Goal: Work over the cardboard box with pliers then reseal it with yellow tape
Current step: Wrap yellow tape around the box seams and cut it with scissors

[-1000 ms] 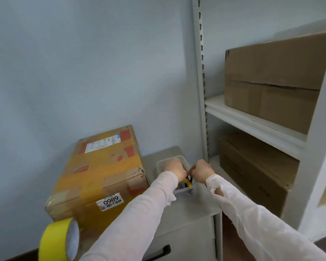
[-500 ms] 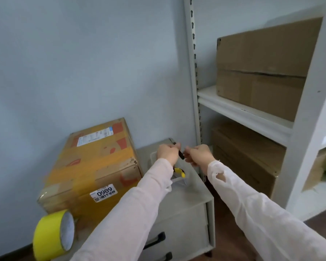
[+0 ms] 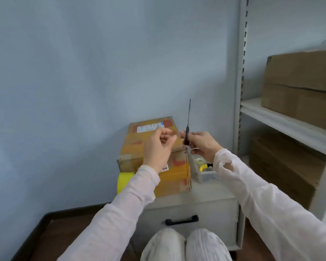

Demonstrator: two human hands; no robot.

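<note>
At frame centre: right hand (image 3: pixel 203 146) pinches a thin black spiked tool (image 3: pixel 187 133) upright; left hand (image 3: pixel 158 147) loosely curled, empty. Judgement: brace the yellow-taped cardboard box (image 3: pixel 134 144) before working its seam.

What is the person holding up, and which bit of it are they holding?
The right hand pinches a thin black tool by its thicker bottom end, with the thin tip pointing up. The left hand holds nothing.

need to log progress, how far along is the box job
Done: nothing evident; the cardboard box sits taped closed on the cabinet. In hand: the right hand pinches a thin black item; the left hand holds nothing. Left: pliers lie in the clear bin, yellow tape roll untouched.
</note>
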